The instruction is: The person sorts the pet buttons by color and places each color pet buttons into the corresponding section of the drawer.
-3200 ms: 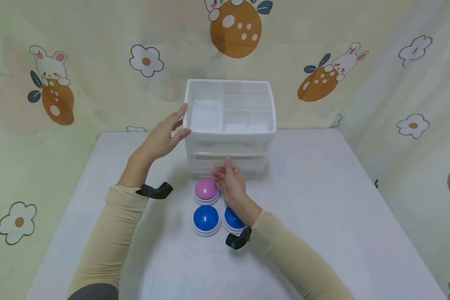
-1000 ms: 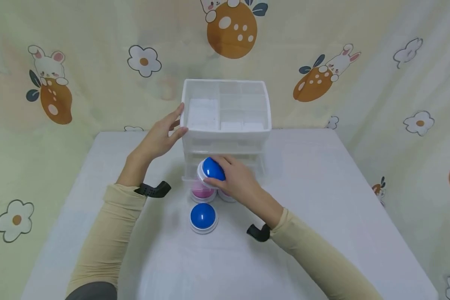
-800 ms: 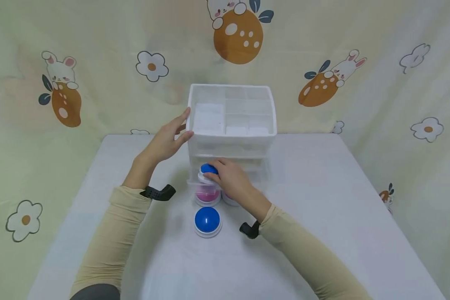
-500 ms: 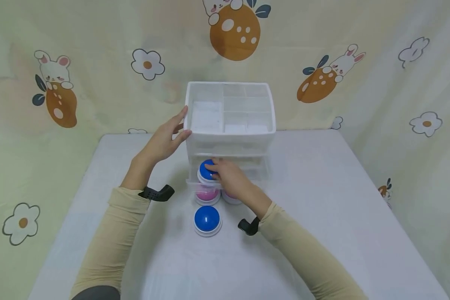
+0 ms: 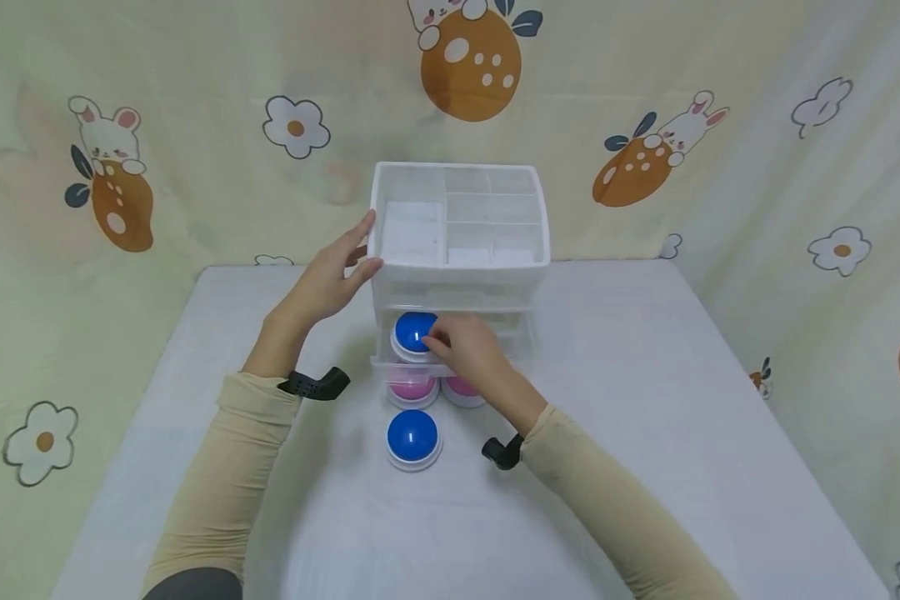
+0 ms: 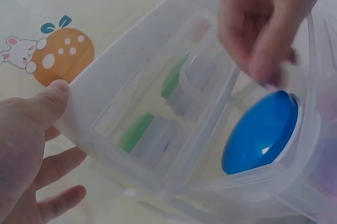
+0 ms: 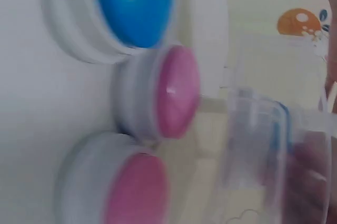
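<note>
My left hand (image 5: 328,279) rests against the left side of a white drawer organizer (image 5: 461,271), its fingers spread and nearly straight. A clear drawer (image 5: 495,367) at the front is pulled out, over two pink push buttons on the table. In the drawer's left part lies a blue dome push button (image 5: 412,332) on a white base. Right beside it is my right hand (image 5: 468,346), which grips nothing and has its fingers loosely bent. The left wrist view shows that hand blurred just above the blue dome. Two green-topped push buttons (image 6: 138,132) show through the organizer's clear plastic there.
A second blue push button (image 5: 412,436) stands on the table in front of the drawer. The pink push buttons (image 5: 412,387) sit partly beneath the drawer's front edge. A patterned cloth (image 5: 195,192) hangs close behind the organizer.
The drawer has been pulled out. My right hand has lifted the right-hand blue push button off the table, set it in the drawer and let go. My left hand has stayed.
</note>
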The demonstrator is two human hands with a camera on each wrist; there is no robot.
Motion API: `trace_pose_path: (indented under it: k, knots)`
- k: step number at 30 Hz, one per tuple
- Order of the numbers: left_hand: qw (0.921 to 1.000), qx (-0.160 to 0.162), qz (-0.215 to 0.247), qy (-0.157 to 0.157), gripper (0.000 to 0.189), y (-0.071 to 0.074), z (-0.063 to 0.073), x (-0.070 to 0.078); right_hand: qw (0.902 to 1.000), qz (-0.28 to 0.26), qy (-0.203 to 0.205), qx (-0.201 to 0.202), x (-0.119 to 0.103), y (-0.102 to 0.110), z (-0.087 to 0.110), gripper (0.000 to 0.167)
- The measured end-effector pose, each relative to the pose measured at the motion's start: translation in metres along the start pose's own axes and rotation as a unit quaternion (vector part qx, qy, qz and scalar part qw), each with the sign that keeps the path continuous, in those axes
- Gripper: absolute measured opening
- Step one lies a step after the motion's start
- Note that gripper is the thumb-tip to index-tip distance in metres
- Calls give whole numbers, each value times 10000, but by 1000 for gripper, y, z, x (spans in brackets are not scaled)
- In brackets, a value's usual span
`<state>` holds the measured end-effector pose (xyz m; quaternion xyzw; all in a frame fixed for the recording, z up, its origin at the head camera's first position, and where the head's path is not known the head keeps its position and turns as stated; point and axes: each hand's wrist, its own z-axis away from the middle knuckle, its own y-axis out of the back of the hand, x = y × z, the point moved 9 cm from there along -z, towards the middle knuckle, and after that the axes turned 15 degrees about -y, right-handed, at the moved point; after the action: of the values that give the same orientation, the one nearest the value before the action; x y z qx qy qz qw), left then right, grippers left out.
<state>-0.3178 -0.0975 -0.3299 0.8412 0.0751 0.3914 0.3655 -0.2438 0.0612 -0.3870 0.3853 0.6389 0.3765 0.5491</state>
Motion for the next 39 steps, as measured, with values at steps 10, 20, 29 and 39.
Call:
trace_pose_path:
  k: [10,20,29,39]
  knots:
    - [9999,-60,70,85,70,-1,0,-1,9754,1110,1872,-345,-11,-58,113,59]
    - [9998,30,216,13,70,1,0,1,9778,1171,663,-1608,-2,-102,117,73]
    - [9996,-65,271,-46,70,-9,-1,3,9802,-496,39,-1919,-3,-64,122,67]
    - [9992,96,353,-135,70,-2,0,4,9701,-2150,-842,-752,27,50,65,62]
